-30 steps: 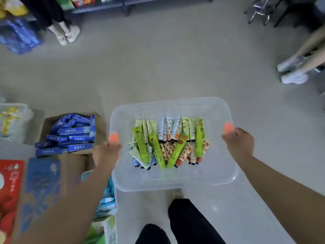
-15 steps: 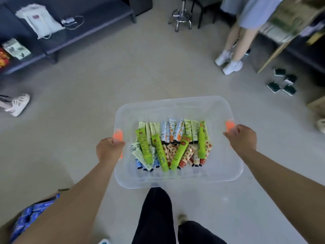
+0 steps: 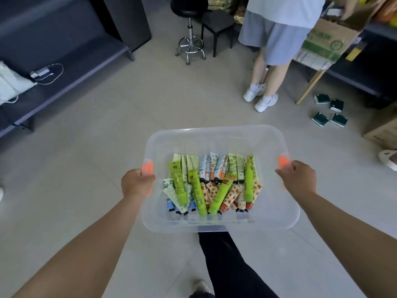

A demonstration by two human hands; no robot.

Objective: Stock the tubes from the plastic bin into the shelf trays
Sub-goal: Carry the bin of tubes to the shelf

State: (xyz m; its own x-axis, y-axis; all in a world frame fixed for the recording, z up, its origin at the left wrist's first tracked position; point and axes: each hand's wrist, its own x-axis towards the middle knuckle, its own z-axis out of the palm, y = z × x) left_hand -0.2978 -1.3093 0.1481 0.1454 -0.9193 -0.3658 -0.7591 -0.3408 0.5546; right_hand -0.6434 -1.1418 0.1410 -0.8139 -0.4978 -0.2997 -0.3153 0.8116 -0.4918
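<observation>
while both hands clamp the bin [image 3: 214, 134] by its side rims, left hand [image 3: 136, 182] closed at the left orange latch, right hand [image 3: 297, 176] closed at the right one, it hangs level above the floor. tubes [image 3: 211, 182] lie piled on the bin's bottom, toward its near wall. looks a light load, but soft, slick tubes will slide if it tips; best pinched mid-body. fingertips hidden under the rims, and no shelf trays can be made out.
</observation>
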